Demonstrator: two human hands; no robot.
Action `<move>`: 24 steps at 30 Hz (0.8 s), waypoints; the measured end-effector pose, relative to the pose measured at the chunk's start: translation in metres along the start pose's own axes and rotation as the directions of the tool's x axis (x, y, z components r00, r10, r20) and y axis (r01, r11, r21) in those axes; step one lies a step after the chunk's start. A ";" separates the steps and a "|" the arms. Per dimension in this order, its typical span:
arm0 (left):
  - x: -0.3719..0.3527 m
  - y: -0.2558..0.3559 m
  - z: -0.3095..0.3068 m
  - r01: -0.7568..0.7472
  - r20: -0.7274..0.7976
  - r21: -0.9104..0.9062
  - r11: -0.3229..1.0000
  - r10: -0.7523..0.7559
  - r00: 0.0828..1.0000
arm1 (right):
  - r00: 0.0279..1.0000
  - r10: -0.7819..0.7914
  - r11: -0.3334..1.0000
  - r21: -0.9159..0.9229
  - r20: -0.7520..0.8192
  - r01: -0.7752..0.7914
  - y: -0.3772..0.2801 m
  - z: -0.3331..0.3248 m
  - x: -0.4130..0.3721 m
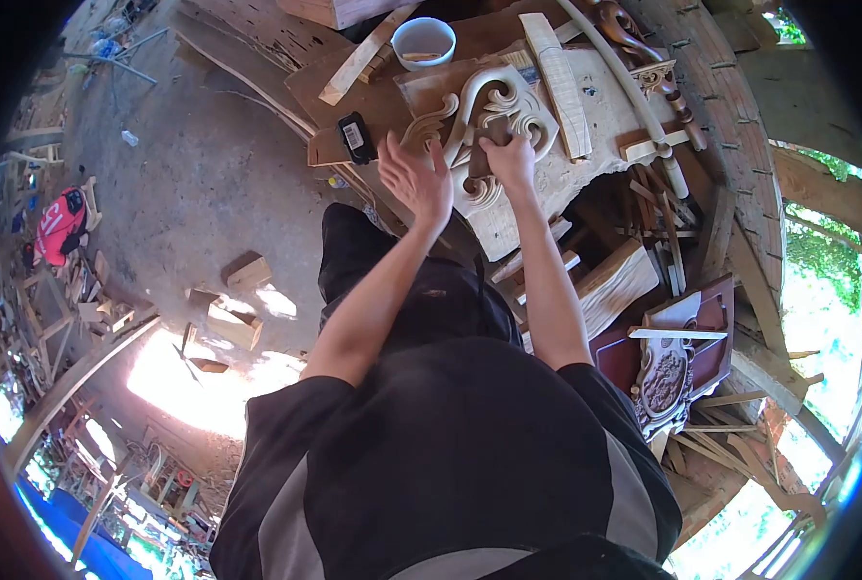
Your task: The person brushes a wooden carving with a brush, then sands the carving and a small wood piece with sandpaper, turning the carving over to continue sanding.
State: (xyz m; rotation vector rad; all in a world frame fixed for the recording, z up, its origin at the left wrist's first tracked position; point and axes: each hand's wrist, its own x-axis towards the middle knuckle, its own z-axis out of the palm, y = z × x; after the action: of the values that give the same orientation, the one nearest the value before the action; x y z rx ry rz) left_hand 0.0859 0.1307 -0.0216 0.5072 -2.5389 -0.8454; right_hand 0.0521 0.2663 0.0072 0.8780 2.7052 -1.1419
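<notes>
With right hand closed on a small brown pad, against pale carved wood on the bench, upper centre of the frame; with left hand open, loosely spread, beside its left scroll, near a black box.

- The right hand covers part of the pale carved scrollwork and much of the brown piece in its grip; what that piece is cannot be told
- Whether the left hand touches the scrollwork or hangs just above it is unclear
- Print on the white label of the black object is too small to read
- The contents of the white bowl show only in part
- A wooden block is cut off by the top edge
- A pale strip hides part of the ornate panel
- Lettering on the red cloth is blurred
</notes>
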 end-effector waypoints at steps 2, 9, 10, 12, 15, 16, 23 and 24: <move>0.026 0.004 -0.002 -0.135 0.018 0.021 0.991 0.134 0.991 | 0.996 -0.086 0.994 -0.063 -0.003 0.085 -0.006 0.012 0.005; 0.036 0.000 0.026 -0.379 0.154 0.056 0.924 0.367 0.917 | 0.994 -0.041 0.984 -0.168 0.097 0.057 -0.018 0.006 -0.005; 0.035 0.000 0.025 -0.340 0.197 0.025 0.940 0.328 0.924 | 0.987 -0.072 0.977 -0.190 0.144 0.099 -0.019 0.002 -0.005; 0.035 -0.002 0.025 -0.358 0.172 0.051 0.932 0.345 0.923 | 0.983 -0.060 0.975 -0.202 0.175 0.095 -0.023 0.004 -0.003; 0.035 -0.004 0.027 -0.358 0.190 0.039 0.933 0.345 0.919 | 0.994 -0.080 0.979 -0.181 0.069 0.091 -0.024 0.017 -0.004; 0.035 -0.003 0.026 -0.356 0.198 0.041 0.934 0.342 0.919 | 0.995 -0.072 0.980 -0.181 0.068 0.083 -0.018 0.018 -0.005; 0.034 -0.002 0.027 -0.343 0.203 0.047 0.938 0.328 0.923 | 0.986 -0.106 0.972 -0.198 0.127 0.130 -0.019 0.013 -0.003; 0.034 -0.002 0.027 -0.346 0.202 0.046 0.937 0.331 0.922 | 0.993 -0.095 0.974 -0.199 0.070 0.107 -0.021 0.016 -0.006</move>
State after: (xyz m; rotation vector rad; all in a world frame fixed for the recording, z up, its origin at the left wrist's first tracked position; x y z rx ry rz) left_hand 0.0438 0.1264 -0.0336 0.0000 -2.7327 -0.6921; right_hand 0.0438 0.2408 0.0105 0.6731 2.7821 -0.8724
